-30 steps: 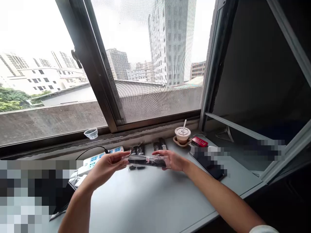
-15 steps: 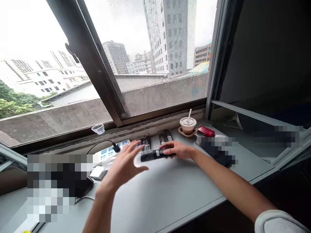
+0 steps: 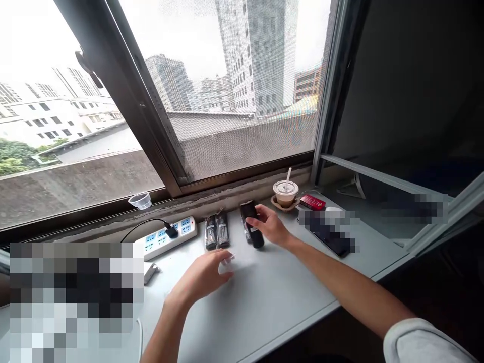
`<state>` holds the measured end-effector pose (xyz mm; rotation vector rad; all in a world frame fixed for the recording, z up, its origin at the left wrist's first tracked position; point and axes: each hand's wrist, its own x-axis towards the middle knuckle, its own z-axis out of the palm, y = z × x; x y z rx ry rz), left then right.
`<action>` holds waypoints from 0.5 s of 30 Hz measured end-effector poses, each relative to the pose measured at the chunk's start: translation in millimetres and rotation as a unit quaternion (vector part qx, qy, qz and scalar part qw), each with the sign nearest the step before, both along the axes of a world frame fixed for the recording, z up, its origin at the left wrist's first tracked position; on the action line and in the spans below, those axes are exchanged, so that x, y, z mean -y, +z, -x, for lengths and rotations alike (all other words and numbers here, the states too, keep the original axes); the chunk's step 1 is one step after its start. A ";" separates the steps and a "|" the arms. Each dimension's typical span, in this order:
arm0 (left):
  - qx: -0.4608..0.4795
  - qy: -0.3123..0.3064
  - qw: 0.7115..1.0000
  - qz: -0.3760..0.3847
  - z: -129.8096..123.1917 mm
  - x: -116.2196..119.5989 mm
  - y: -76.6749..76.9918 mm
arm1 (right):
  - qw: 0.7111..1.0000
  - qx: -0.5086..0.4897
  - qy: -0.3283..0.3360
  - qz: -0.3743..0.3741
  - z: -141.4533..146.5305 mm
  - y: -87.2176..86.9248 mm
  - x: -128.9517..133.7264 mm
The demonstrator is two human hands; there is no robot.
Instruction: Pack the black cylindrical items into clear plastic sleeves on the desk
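My right hand [image 3: 270,226] grips a black, oblong, round-ended item [image 3: 257,238] with a pale label, tilted above the desk. Another black item in clear wrap [image 3: 245,229] lies just behind it, partly hidden. My left hand [image 3: 204,275] hovers over the desk to the left, fingers curled and thumb a little apart. A bit of clear plastic wrapper [image 3: 228,259] shows between its thumb and fingertips; the rest is hidden by the hand. Two black items in clear plastic [image 3: 217,232] lie side by side beyond my left hand.
A white power strip [image 3: 166,239] with a black plug lies along the sill. A lidded drink cup [image 3: 286,194] stands in a cardboard holder, beside a red box [image 3: 313,202] and a dark phone [image 3: 333,239]. A clear plastic cup [image 3: 140,200] sits on the sill.
My right hand has turned the black item from lying sideways to pointing away from me. My left hand has drawn back from it and lowered, its spread fingers now curled around clear plastic.
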<state>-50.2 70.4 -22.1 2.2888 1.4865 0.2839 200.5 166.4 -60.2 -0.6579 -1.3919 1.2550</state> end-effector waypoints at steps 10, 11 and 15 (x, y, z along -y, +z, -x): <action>-0.003 -0.023 0.999 0.029 -8.5 8.9 10.4 | 0.968 0.218 0.122 -0.028 5.6 -10.8 20.7; -0.001 -0.032 0.999 0.004 -11.3 9.4 11.7 | 0.963 0.241 0.118 -0.034 3.2 -8.0 22.1; 0.033 -0.078 0.970 -0.229 -19.9 6.2 13.0 | 0.941 0.305 0.108 -0.099 -2.1 7.8 26.3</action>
